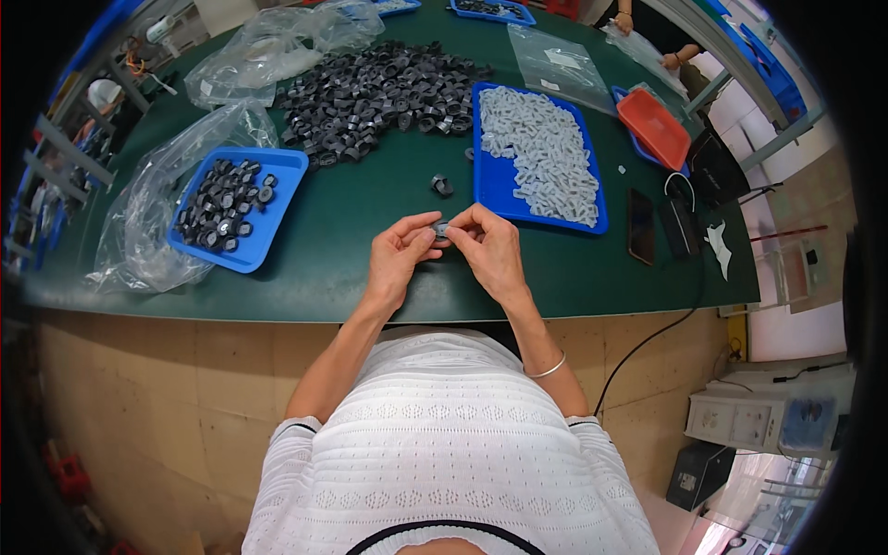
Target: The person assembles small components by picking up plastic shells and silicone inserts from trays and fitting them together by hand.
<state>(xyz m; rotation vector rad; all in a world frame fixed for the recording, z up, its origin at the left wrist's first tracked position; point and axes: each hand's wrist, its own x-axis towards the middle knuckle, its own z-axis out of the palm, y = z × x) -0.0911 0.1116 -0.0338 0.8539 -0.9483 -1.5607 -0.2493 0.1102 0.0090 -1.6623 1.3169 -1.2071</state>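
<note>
Close to the table's near edge, my left hand (pixel 396 257) pinches a small dark round plastic part (pixel 441 231) from the left. From the other side, my right hand (pixel 490 252) has its thumb and fingertips on the same part, with something small and pale showing there. A single dark ring-shaped part (pixel 442 186) lies just beyond my fingers. To the right, a blue tray (pixel 495 192) holds a spread of small translucent white pieces (pixel 546 153). At the left, a smaller blue tray (pixel 266 231) contains several dark round parts (pixel 222 208) with pale centres.
A big heap of dark ring parts (pixel 379 97) covers the table's far middle. Clear plastic bags (pixel 148 227) lie at left and back. On the right are a phone (pixel 640 227), a black box-shaped device (pixel 679 227) and a red tray (pixel 655 128). Another person's hands (pixel 671 61) are at the far right.
</note>
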